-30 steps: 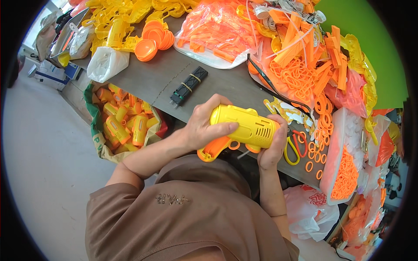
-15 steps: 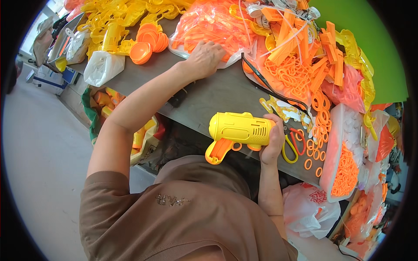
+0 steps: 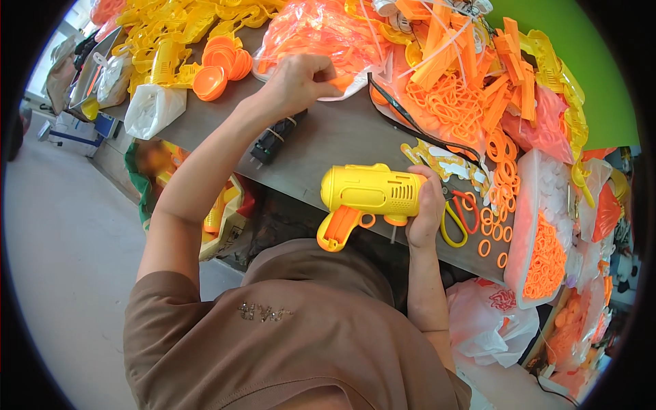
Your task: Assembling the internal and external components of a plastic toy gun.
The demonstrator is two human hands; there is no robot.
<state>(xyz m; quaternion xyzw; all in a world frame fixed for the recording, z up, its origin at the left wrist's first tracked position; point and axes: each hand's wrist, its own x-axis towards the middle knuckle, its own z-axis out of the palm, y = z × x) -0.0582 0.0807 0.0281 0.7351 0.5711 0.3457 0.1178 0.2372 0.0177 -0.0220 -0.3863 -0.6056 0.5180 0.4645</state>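
In my right hand (image 3: 426, 208) is a yellow toy gun (image 3: 372, 190) with an orange grip and trigger, held by its right end in front of the table edge. Its grip points down at the left. My left hand (image 3: 301, 80) reaches across the table to a clear bag of orange plastic pieces (image 3: 321, 34). The left fingers are bent and pinched at the bag's near edge; whatever is between them is hidden. Below the left wrist lies a black block with two thin prongs (image 3: 279, 139) and a band around it.
Orange cups (image 3: 210, 82) and yellow gun shells (image 3: 167, 60) lie at the far left. Right of the gun are scissors (image 3: 454, 224), loose orange rings (image 3: 486, 232) and a clear tub (image 3: 521, 277) of small orange parts. A bag of yellow-orange toys (image 3: 236, 232) stands below the table edge.
My left hand has lifted and drawn back slightly from the bag, its fingers curling into a pinch. More of the black block shows. The toy gun stays in my right hand.
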